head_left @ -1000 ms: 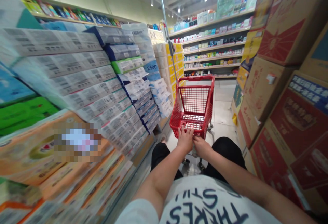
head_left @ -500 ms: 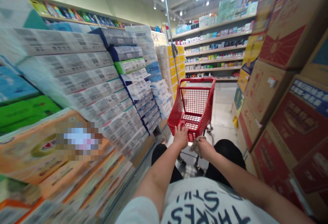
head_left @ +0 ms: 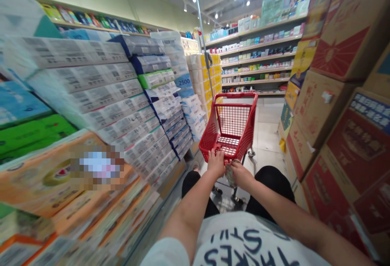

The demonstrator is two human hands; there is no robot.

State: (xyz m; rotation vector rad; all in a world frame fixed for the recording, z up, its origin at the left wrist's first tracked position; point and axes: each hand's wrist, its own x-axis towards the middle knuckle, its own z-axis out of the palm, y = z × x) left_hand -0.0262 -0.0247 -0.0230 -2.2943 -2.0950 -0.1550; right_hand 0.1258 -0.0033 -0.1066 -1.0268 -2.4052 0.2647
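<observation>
A red plastic shopping cart with a grid basket stands right in front of me, its basket holding nothing I can see. My left hand is hooked over the near rim of the basket, fingers somewhat spread across the edge. Just to the right, my right hand pinches a crumpled grey-green cloth against the outside of the near rim. The cloth hangs down between the two hands, and its upper part is partly covered by the fingers.
Stacked paper packs rise on the left, with orange packs nearer me. Cardboard cartons line the right side. Behind the cart are shelves of small goods and a thin metal pole. Pale tiled floor runs between.
My right hand has shifted slightly left and up with the cloth, closer to my left hand. The left hand stays on the rim; the view has moved a little.
</observation>
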